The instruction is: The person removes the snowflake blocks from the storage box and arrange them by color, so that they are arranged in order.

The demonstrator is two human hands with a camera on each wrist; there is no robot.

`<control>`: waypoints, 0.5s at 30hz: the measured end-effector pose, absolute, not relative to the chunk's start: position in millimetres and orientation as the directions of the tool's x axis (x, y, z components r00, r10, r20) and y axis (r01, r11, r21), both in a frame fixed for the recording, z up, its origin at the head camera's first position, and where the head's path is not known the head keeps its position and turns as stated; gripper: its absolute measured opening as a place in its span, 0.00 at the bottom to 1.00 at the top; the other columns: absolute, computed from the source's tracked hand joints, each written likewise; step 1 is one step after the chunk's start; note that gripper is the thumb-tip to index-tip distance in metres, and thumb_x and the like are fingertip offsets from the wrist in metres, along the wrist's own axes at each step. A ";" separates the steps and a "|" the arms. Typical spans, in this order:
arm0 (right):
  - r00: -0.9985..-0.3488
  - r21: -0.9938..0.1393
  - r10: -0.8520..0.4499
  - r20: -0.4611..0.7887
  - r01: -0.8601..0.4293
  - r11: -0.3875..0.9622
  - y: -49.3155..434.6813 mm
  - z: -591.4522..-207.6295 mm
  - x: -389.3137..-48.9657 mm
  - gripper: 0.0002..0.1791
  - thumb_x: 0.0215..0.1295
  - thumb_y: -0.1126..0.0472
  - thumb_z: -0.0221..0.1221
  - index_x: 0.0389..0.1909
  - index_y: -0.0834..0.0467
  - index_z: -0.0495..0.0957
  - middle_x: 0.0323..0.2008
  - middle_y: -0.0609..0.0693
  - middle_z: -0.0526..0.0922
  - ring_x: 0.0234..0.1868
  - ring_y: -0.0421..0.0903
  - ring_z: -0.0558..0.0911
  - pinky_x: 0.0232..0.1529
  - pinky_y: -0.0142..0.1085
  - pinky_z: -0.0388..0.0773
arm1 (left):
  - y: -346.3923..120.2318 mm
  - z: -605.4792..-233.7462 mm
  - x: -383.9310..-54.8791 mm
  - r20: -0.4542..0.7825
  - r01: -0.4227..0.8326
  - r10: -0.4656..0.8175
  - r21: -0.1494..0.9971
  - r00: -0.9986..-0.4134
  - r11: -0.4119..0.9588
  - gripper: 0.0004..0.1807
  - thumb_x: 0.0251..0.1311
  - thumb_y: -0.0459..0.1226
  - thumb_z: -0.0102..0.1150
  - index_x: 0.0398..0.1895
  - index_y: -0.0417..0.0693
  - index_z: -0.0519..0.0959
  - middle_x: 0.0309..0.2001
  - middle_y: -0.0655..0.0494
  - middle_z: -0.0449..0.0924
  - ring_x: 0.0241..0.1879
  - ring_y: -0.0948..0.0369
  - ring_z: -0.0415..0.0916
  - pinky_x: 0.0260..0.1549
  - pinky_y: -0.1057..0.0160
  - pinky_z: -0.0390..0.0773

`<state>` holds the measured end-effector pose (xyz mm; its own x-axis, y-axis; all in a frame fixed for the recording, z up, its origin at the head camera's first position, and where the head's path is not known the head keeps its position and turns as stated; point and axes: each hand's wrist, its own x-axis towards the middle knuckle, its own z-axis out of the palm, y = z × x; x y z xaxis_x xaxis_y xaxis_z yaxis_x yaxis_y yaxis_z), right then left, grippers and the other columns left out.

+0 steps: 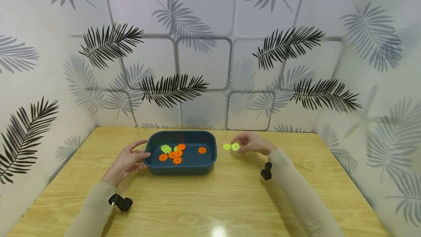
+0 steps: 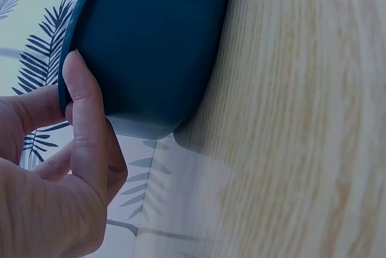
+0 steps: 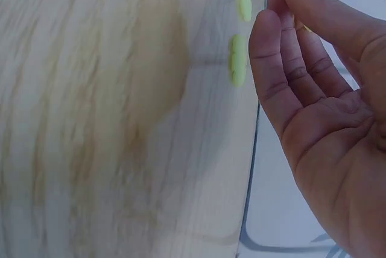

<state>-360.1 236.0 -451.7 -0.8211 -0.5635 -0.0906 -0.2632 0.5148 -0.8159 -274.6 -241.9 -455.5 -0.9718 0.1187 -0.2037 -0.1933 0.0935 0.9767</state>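
Observation:
A dark blue rectangular tub (image 1: 181, 170) with rounded corners stands on the table. Its left end is gripped by my left hand (image 1: 126, 162), thumb over the rim and fingers outside; the left wrist view shows this hand (image 2: 78, 161) at the tub wall (image 2: 151, 41). Several orange notched discs (image 1: 177, 160) and yellow-green ones (image 1: 166, 149) lie inside. Right of the tub, my right hand (image 1: 251, 143) pinches a yellow-green notched disc (image 1: 235, 146), with another disc (image 1: 227, 146) beside it. In the right wrist view, two yellow-green discs (image 3: 238, 60) lie near the fingers, which mostly hide the pinched one.
The wooden table (image 1: 197, 200) ends against a wall (image 1: 204, 61) printed with leaf patterns. One orange disc (image 1: 202, 150) lies apart in the right half of the tub. Each wrist wears a small black device (image 1: 267, 171).

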 end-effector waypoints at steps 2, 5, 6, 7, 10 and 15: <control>-0.823 -0.815 -0.562 -0.089 -0.264 0.516 240.6 -454.6 -360.2 0.24 0.58 0.69 0.67 0.56 0.65 0.78 0.51 0.58 0.80 0.43 0.47 0.75 0.43 0.36 0.78 | -242.1 -455.5 -274.8 -0.204 -0.193 0.121 0.977 -0.971 0.094 0.39 0.65 0.35 0.61 0.77 0.52 0.54 0.45 0.52 0.75 0.38 0.58 0.80 0.33 0.63 0.86; -0.831 -0.814 -0.549 -0.090 -0.256 0.521 247.5 -458.7 -361.1 0.23 0.57 0.69 0.67 0.56 0.64 0.78 0.50 0.58 0.81 0.45 0.47 0.78 0.43 0.36 0.79 | -242.2 -455.2 -275.4 -0.204 -0.194 0.123 0.977 -0.971 0.088 0.39 0.66 0.35 0.61 0.76 0.52 0.54 0.45 0.51 0.76 0.37 0.58 0.81 0.33 0.62 0.86; -0.836 -0.815 -0.542 -0.089 -0.251 0.522 249.8 -459.5 -361.3 0.23 0.57 0.69 0.68 0.56 0.63 0.79 0.50 0.58 0.81 0.45 0.47 0.78 0.43 0.36 0.80 | -242.3 -455.0 -275.8 -0.204 -0.194 0.125 0.977 -0.971 0.087 0.39 0.66 0.35 0.60 0.76 0.52 0.55 0.45 0.51 0.76 0.37 0.58 0.81 0.32 0.62 0.86; -0.839 -0.816 -0.537 -0.091 -0.246 0.523 252.0 -460.3 -361.9 0.23 0.57 0.69 0.68 0.55 0.62 0.79 0.51 0.58 0.81 0.46 0.46 0.79 0.43 0.36 0.80 | -242.4 -455.3 -275.7 -0.205 -0.196 0.125 0.977 -0.971 0.085 0.38 0.66 0.35 0.60 0.76 0.53 0.55 0.45 0.51 0.76 0.37 0.58 0.81 0.32 0.62 0.86; -0.846 -0.830 -0.525 -0.096 -0.223 0.512 258.7 -462.5 -363.0 0.23 0.57 0.69 0.68 0.55 0.61 0.79 0.52 0.59 0.81 0.46 0.47 0.79 0.43 0.37 0.82 | -242.6 -455.7 -275.6 -0.202 -0.193 0.120 0.978 -0.972 0.082 0.38 0.65 0.35 0.61 0.76 0.53 0.56 0.44 0.52 0.76 0.37 0.58 0.81 0.32 0.63 0.86; -0.860 -0.835 -0.499 -0.106 -0.196 0.515 271.1 -464.1 -360.9 0.23 0.58 0.68 0.68 0.56 0.63 0.78 0.54 0.62 0.79 0.50 0.51 0.78 0.45 0.38 0.82 | -242.9 -456.7 -275.1 -0.206 -0.197 0.122 0.977 -0.971 0.082 0.38 0.65 0.36 0.61 0.76 0.53 0.56 0.42 0.54 0.76 0.37 0.59 0.81 0.33 0.63 0.86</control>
